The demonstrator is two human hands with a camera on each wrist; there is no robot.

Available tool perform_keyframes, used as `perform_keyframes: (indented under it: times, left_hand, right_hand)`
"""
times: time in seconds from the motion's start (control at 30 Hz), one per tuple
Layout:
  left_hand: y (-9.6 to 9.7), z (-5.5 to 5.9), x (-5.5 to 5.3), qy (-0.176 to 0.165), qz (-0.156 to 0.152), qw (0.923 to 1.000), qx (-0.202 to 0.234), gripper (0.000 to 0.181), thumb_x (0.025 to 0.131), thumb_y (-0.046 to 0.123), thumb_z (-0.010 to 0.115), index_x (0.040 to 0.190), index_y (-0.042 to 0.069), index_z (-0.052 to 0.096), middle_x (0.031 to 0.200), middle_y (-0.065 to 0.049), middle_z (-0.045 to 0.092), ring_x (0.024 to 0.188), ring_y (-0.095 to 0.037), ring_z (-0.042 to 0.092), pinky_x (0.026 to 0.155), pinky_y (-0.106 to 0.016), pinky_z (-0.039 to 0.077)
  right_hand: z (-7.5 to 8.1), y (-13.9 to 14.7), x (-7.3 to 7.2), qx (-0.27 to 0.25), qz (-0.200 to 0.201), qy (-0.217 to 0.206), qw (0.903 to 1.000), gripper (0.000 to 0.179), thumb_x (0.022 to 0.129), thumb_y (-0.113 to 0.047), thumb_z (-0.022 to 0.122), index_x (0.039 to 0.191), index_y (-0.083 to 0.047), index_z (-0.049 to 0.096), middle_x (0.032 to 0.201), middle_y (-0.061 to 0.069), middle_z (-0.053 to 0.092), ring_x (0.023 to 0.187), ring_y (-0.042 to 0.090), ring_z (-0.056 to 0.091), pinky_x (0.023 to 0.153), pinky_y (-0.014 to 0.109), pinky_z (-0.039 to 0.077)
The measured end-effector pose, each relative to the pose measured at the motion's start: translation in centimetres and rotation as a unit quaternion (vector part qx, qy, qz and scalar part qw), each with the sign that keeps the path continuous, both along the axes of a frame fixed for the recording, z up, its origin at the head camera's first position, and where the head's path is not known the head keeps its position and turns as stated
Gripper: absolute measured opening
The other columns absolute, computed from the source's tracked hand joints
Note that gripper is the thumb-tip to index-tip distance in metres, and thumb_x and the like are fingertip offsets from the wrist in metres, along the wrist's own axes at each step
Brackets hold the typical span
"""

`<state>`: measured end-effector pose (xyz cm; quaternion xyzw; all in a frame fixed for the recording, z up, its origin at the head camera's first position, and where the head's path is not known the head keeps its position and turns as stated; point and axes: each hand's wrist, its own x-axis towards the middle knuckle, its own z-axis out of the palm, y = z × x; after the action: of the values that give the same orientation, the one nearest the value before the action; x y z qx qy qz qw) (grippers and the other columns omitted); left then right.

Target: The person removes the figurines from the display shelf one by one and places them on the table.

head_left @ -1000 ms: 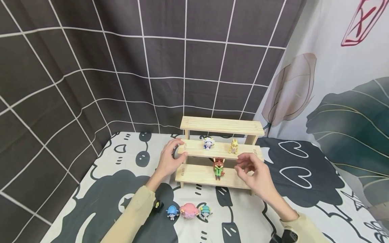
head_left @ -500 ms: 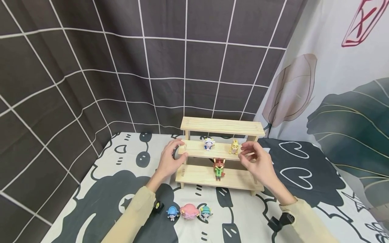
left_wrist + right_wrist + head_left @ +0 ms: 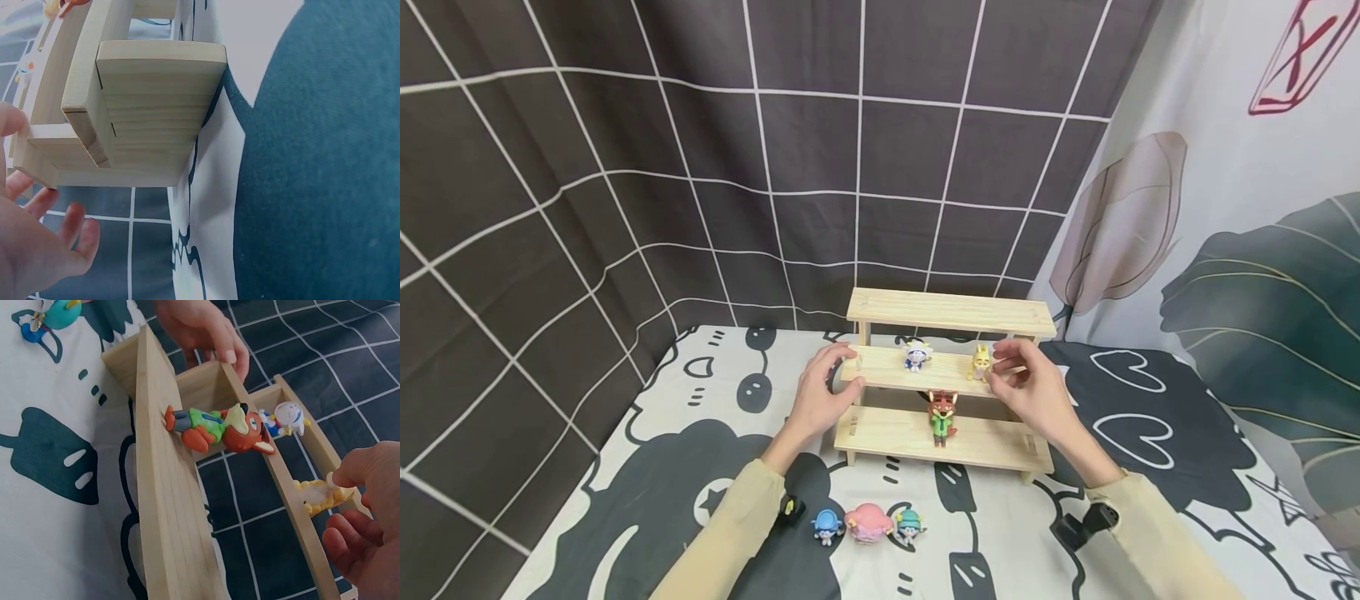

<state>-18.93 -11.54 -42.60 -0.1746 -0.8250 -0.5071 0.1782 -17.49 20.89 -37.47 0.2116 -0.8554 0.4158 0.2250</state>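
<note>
A three-tier wooden display shelf [image 3: 895, 429] stands on the patterned cloth. My left hand [image 3: 820, 390] grips the left end of its middle tier. On that tier sits a small white and blue figurine [image 3: 917, 357], and right of it a yellow rabbit-eared figurine [image 3: 980, 363]. My right hand [image 3: 1033, 392] is at the yellow figurine's right side, a fingertip at its head in the right wrist view; the fingers are curled. A fox figurine [image 3: 212, 428] in a green shirt stands upright on the lowest tier. The left wrist view shows the shelf's end beside my left fingers [image 3: 74, 225].
In front of the shelf, a blue-hatted figurine [image 3: 827, 527], a pink figurine [image 3: 868, 523] and a teal-hatted figurine [image 3: 908, 525] lie in a row on the cloth [image 3: 1000, 533]. A dark gridded curtain [image 3: 812, 167] hangs close behind the shelf.
My right hand has moved from in front of the lower tiers up and back to the yellow figurine. The left hand stays at the shelf's end.
</note>
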Motion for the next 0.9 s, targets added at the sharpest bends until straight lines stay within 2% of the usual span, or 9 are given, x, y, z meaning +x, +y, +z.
perform_keyframes:
  times: [0.17,0.37,0.53,0.9]
  left_hand:
    - [0.0,0.0,0.0,0.0,-0.001,1.0,0.002,0.039,0.083,0.009,0.074,0.12,0.005,0.063,0.141,-0.015,0.052,0.131,-0.034,0.048,0.108,-0.049,0.04]
    - [0.0,0.0,0.1,0.005,-0.002,1.0,0.005,0.038,0.083,0.009,0.074,0.12,0.005,0.064,0.141,-0.016,0.053,0.128,-0.035,0.05,0.106,-0.05,0.042]
    - [0.0,-0.1,0.0,0.009,-0.006,0.9999,0.006,0.039,0.083,0.009,0.074,0.12,0.004,0.063,0.14,-0.018,0.052,0.122,-0.036,0.052,0.103,-0.054,0.043]
    - [0.0,-0.1,-0.1,0.008,-0.006,0.9999,0.007,0.039,0.083,0.009,0.074,0.12,0.004,0.063,0.14,-0.017,0.053,0.121,-0.037,0.053,0.101,-0.058,0.044]
  right_hand:
    - [0.1,-0.2,-0.4,0.003,0.009,0.005,0.9999,0.041,0.076,0.013,0.077,0.113,0.006,0.06,0.101,0.016,0.065,0.084,0.03,0.067,0.063,0.023,0.053]
    - [0.3,-0.3,-0.9,0.003,0.026,-0.009,0.9996,0.043,0.077,0.012,0.077,0.115,0.005,0.06,0.103,0.017,0.065,0.085,0.032,0.067,0.063,0.02,0.051]
    - [0.4,-0.3,-1.1,0.014,0.036,-0.022,0.999,0.044,0.078,0.012,0.076,0.117,0.005,0.059,0.106,0.018,0.065,0.086,0.031,0.067,0.064,0.022,0.053]
    - [0.6,-0.2,-1.5,0.033,0.044,-0.045,0.9974,0.047,0.079,0.009,0.076,0.122,0.004,0.059,0.107,0.019,0.064,0.087,0.03,0.066,0.066,0.027,0.053]
